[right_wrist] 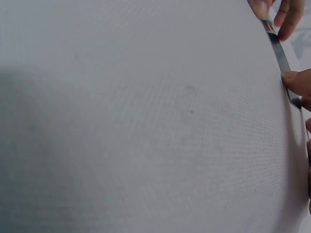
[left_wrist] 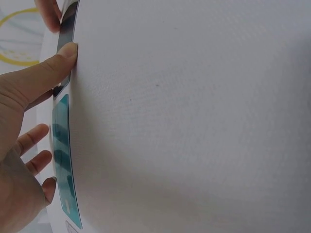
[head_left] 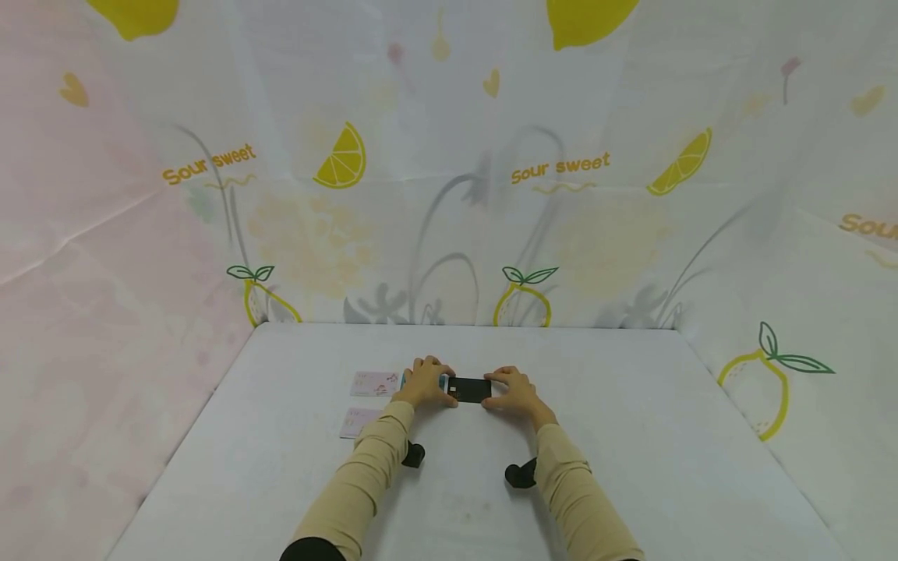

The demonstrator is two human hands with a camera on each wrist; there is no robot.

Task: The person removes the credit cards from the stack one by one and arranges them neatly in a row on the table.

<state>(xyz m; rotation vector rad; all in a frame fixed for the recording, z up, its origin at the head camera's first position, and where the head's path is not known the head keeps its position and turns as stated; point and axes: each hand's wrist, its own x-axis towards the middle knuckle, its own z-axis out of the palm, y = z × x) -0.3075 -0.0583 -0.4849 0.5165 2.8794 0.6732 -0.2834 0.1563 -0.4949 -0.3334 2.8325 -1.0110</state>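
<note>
A black card [head_left: 468,389] with a small pale square near its left end lies flat on the white table, between both hands. My left hand [head_left: 424,383] pinches its left end by the long edges, thumb at the near side. At the right end, my right hand [head_left: 515,392] grips the card the same way between thumb and fingers. Under the left palm lies a teal card [left_wrist: 65,160], in line with the black one and mostly hidden in the head view; the other left fingers hover along its far edge.
Left of the left hand, a pink patterned card [head_left: 374,383] lies on the table [head_left: 666,467], and a second pinkish card [head_left: 356,421] sits nearer, partly behind the left sleeve. A lemon-print cloth [head_left: 435,234] hangs behind the table and along its sides.
</note>
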